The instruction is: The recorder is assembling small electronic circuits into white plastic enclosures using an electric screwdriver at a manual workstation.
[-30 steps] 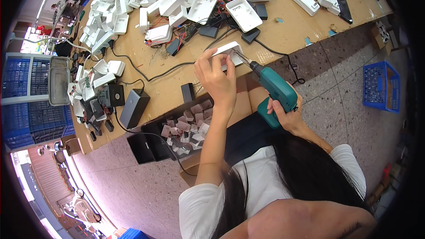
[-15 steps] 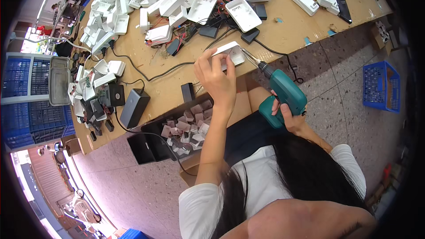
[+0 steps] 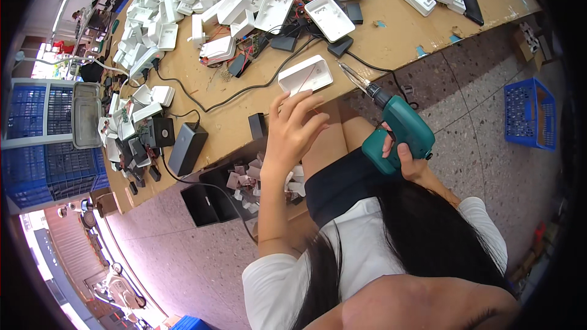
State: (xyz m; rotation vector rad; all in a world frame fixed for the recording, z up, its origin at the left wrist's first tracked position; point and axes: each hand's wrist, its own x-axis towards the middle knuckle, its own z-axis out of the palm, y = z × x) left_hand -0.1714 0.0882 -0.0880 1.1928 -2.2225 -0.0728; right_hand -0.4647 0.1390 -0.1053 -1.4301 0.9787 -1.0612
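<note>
White case [image 3: 306,73] lies inside showing near the worktop's [image 3: 394,33] front edge, presumably for easy reach. Left hand [image 3: 290,131]: fingers loosely spread, curved, pinching nothing, tips at the case's near side; contact uncertain. Right hand [image 3: 413,162]: fingers wrapped round the handle of a green pistol-shaped tool [image 3: 408,125], probably for steady aim; its tip just beside the case, apart.

Speckled floor [image 3: 202,269] beside a brown worktable [image 3: 391,46]
</note>
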